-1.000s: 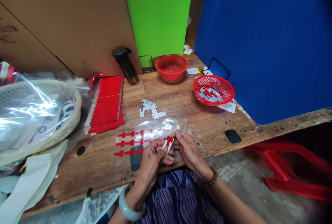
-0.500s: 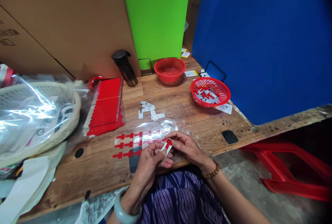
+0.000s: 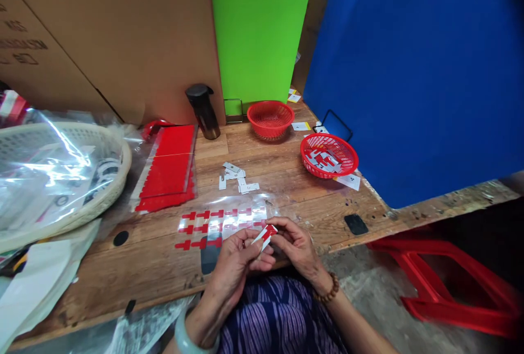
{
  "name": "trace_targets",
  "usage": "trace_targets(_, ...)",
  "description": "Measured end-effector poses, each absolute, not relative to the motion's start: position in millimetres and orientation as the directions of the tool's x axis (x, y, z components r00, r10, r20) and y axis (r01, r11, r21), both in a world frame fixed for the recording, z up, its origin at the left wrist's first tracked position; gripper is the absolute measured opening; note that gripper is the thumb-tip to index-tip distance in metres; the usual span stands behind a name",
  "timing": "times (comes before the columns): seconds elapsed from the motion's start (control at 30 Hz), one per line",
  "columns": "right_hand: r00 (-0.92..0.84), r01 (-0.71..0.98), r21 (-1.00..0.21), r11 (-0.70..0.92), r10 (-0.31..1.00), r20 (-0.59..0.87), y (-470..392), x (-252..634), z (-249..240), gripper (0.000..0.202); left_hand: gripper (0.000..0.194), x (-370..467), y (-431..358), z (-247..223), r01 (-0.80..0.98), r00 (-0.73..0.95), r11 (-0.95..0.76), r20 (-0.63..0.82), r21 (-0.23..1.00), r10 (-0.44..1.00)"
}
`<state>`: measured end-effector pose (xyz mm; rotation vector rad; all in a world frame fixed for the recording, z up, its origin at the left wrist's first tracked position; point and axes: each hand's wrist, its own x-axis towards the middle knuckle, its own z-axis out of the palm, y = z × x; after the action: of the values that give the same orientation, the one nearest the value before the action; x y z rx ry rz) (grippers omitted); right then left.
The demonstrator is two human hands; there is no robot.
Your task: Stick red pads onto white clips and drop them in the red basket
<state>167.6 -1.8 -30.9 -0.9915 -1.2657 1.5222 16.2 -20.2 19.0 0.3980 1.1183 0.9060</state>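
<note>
Between both hands, just above the table's front edge, is a small flat white piece (image 3: 265, 236) with a red sticker on its face. My left hand (image 3: 233, 261) pinches its lower end between thumb and fingers. The fingertips of my right hand (image 3: 298, 247) close on its upper end, over the red sticker. Under and beside the hands lies a clear sheet with rows of red T-shaped stickers (image 3: 200, 228). Behind the sheet, a loose pile of white slotted pieces (image 3: 242, 186) lies on the wood.
A red basket (image 3: 329, 171) at right holds several red-and-white pieces; another red basket (image 3: 270, 130) stands behind. Red sheets (image 3: 170, 163), a dark tumbler (image 3: 204, 113) and a plastic-covered cream basket (image 3: 118, 190) are at left. A blue panel (image 3: 409, 70) borders the right; a red stool (image 3: 450, 283) stands below.
My head view has shifted slightly. The white piece has tilted further to the right in my fingers, and my right fingertips have shifted along its red end.
</note>
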Motion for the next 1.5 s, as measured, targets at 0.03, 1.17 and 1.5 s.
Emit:
trace_targets(0.03, -0.289, -0.129, -0.990, -0.065, 0.957, -0.025, -3, 168, -30, 0.026, 0.033, 16, -21, 19, -0.408, 0.120, 0.570, -0.578, 0.713, 0.808)
trace_targets(1.17, 0.038, -0.150, -0.982, -0.118, 0.991, -0.125, 58, 206, 9, 0.030, 0.032, -13, -10, -22, 0.151, 0.026, 0.153, -0.159, 0.977, 0.987)
trace_targets(1.5, 0.078, 0.312, -0.939, 0.143, 0.981, 0.176, 107, 181, -16, 0.038, 0.047, -4, -11, -79, 0.717, 0.339, -0.391, 0.201, 0.577, 0.919)
